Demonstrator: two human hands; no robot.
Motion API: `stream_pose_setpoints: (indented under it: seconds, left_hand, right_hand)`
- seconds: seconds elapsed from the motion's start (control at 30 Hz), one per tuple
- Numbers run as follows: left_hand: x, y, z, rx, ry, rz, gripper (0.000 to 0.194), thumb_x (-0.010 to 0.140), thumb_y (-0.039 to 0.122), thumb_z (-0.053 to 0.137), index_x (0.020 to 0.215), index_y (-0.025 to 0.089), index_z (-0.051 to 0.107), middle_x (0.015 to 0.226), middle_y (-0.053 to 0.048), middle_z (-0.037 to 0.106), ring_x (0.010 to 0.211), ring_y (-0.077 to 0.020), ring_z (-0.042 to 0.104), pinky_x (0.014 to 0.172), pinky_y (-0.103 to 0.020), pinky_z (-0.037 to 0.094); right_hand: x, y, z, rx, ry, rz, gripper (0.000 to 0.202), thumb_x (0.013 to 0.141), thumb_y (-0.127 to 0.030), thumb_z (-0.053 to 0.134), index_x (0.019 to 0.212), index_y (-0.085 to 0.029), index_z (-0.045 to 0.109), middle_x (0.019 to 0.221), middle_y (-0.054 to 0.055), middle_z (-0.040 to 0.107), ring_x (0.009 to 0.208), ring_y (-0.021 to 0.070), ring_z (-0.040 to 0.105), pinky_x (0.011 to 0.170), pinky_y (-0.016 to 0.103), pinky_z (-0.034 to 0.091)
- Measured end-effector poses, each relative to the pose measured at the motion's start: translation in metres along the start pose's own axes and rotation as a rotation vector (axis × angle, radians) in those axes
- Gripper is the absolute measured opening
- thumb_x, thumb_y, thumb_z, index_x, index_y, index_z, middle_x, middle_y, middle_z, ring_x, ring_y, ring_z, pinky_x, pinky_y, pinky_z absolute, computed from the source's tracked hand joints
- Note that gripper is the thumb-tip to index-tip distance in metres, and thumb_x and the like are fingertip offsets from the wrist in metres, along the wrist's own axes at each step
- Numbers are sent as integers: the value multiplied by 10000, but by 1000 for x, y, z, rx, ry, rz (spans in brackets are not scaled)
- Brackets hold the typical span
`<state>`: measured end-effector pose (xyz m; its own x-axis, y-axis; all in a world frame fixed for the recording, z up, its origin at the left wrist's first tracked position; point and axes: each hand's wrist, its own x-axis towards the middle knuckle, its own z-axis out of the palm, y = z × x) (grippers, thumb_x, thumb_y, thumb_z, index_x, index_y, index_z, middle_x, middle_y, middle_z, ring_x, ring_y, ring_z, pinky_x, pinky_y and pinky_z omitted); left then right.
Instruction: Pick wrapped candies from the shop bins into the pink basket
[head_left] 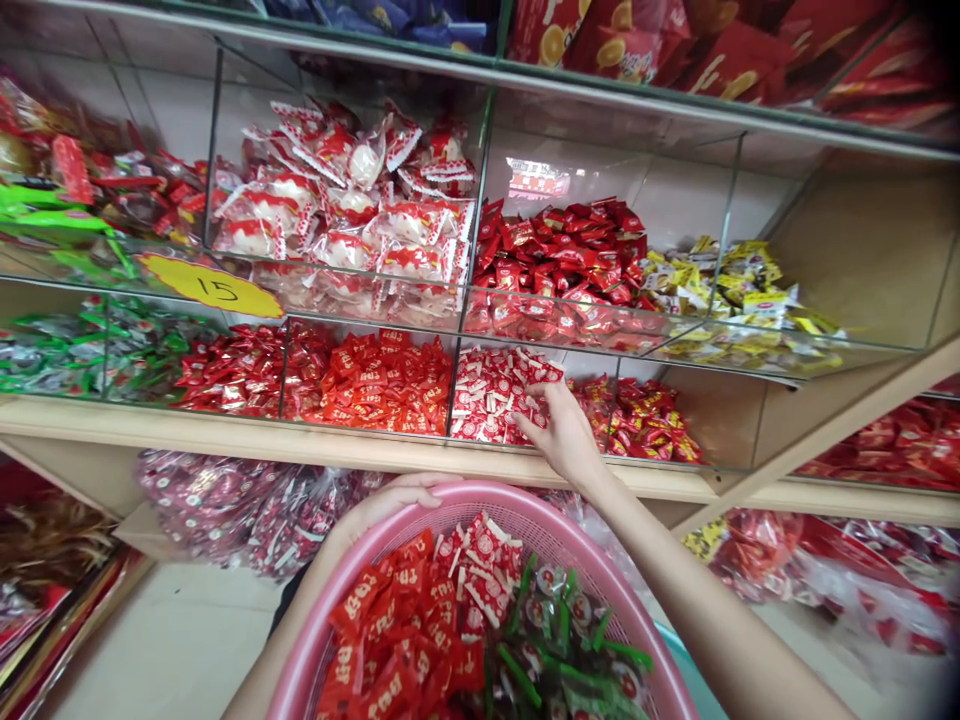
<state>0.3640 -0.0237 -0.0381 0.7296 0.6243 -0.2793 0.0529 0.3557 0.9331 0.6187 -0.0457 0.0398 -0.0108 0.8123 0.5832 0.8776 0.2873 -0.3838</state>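
My left hand (390, 500) grips the far rim of a round pink basket (525, 510) held low in front of me. Inside it lie red wrapped candies (397, 620), red-and-white candies (480, 570) and green-wrapped ones (562, 630). My right hand (559, 430) reaches over the basket into a clear shelf compartment, its fingers closed on a few red-and-white candies (495, 390) at the top of that pile.
Clear-fronted bins hold red candies (367, 380), green ones (60, 350), white-and-red packets (345, 210), dark red packets (570, 260) and yellow ones (742, 290). A yellow oval tag marked 15 (214, 287) hangs at the left. Bagged sweets (247, 510) lie beneath the wooden shelf edge (225, 435).
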Motion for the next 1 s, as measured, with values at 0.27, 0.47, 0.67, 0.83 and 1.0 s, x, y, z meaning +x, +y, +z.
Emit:
stream_pose_setpoints:
  seconds: [0.27, 0.47, 0.67, 0.83, 1.0]
  left_hand:
    - [0, -1, -5, 62, 18, 13, 510, 659, 171, 579, 1167, 212, 593, 1225, -19, 592, 1132, -249, 511, 981, -328, 333]
    - [-1, 0, -2, 9, -16, 12, 516, 664, 168, 567, 1177, 215, 585, 1167, -20, 630, 1069, -238, 549, 957, -328, 351]
    - [-3, 6, 5, 6, 16, -4, 492, 652, 157, 575, 1141, 200, 609, 1127, -20, 650, 990, -230, 581, 910, -320, 383]
    - [-4, 12, 12, -1, 5, -17, 513, 647, 170, 571, 1158, 206, 594, 1112, -23, 655, 951, -232, 593, 876, -326, 395]
    - [-6, 13, 10, 53, 11, 8, 508, 642, 171, 562, 1146, 218, 606, 1104, -12, 661, 981, -230, 580, 908, -321, 373]
  right_hand:
    - [12, 6, 30, -151, 56, 97, 251, 742, -367, 548, 906, -177, 541, 927, 89, 532, 884, 240, 484, 784, 357, 381]
    - [7, 9, 31, -115, 111, 137, 195, 764, -338, 529, 869, -182, 578, 915, 80, 545, 899, 232, 482, 801, 345, 367]
    - [10, -2, 29, -194, 51, 241, 325, 752, -462, 544, 917, -186, 588, 933, 97, 539, 896, 259, 487, 775, 363, 376]
    - [12, -2, 30, -198, 60, 277, 274, 752, -419, 544, 903, -195, 587, 935, 92, 540, 904, 263, 488, 778, 365, 374]
    - [9, 1, 31, -116, 141, 241, 201, 784, -346, 505, 868, -188, 597, 922, 88, 547, 896, 239, 491, 800, 355, 369]
